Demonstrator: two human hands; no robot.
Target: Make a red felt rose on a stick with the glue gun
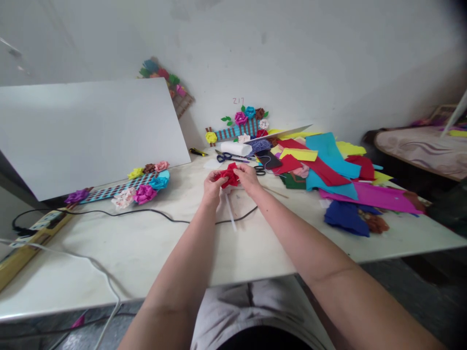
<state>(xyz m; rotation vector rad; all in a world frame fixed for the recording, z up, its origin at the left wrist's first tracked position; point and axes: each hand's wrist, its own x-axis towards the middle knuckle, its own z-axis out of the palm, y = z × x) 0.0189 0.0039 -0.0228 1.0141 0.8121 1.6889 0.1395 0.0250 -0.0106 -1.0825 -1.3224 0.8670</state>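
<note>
A red paper flower (229, 175) is held between my two hands above the middle of the white table. My left hand (213, 184) pinches its left side, fingers closed on the red petals. On the other side my right hand (248, 176) grips the flower's right edge. Below the hands a thin white stick (230, 212) slants down toward me; whether it joins the flower is hidden. Just beyond the hands lie dark-handled scissors (225, 157), and a second pair of scissors (260, 170) sits right of my right hand.
Coloured paper sheets (333, 158) are heaped on the right. A flower-decorated striped panel (122, 188) lies at left, before a leaning white board (91, 141). A black cable (146, 210) crosses the table from a power strip (36, 238). A yellow cutter (199, 152) lies behind.
</note>
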